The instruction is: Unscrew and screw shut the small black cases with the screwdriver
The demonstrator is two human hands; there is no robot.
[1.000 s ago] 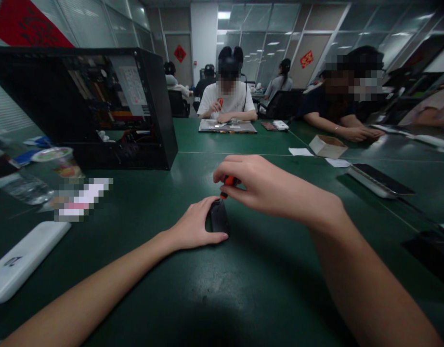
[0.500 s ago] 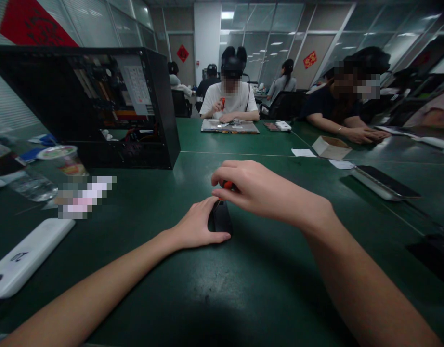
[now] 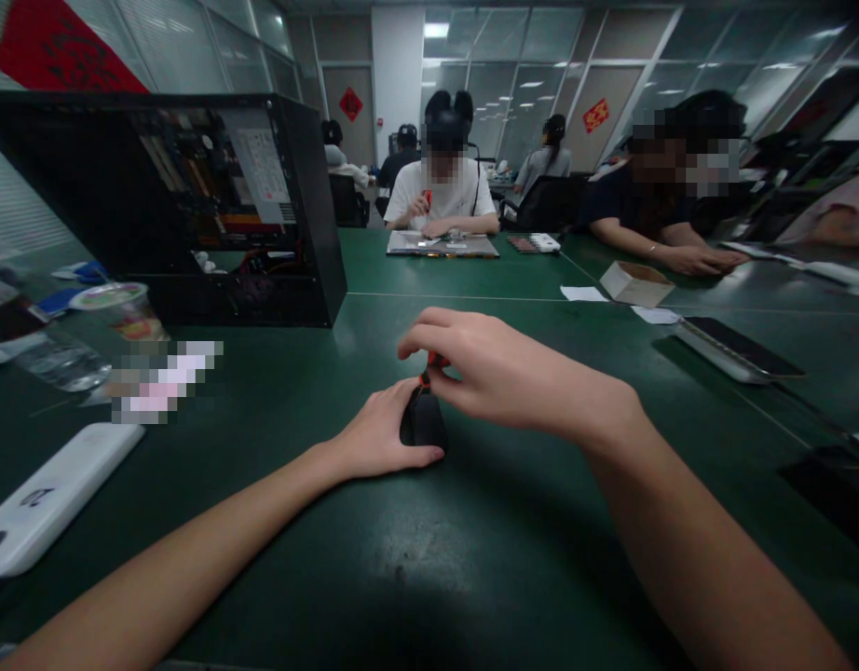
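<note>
A small black computer mouse (image 3: 424, 425) lies on the green table (image 3: 374, 550) in front of me. My left hand (image 3: 377, 433) cups its left side, fingers curled round it. Just above it, my right hand (image 3: 492, 368) pinches the orange handle of a small screwdriver (image 3: 429, 365), whose tip points down onto the mouse's far end. Most of the screwdriver is hidden by my fingers.
An open black computer case (image 3: 192, 205) stands at the back left. A white device (image 3: 48, 494), a cup (image 3: 118, 312) and a water bottle (image 3: 59, 359) lie at the left. A phone (image 3: 733, 347) and a cardboard box (image 3: 635, 282) sit at the right. Other people work across the table.
My right hand has shifted slightly left and lower with the screwdriver, its fingers turned round the handle. My left hand stays on the mouse.
</note>
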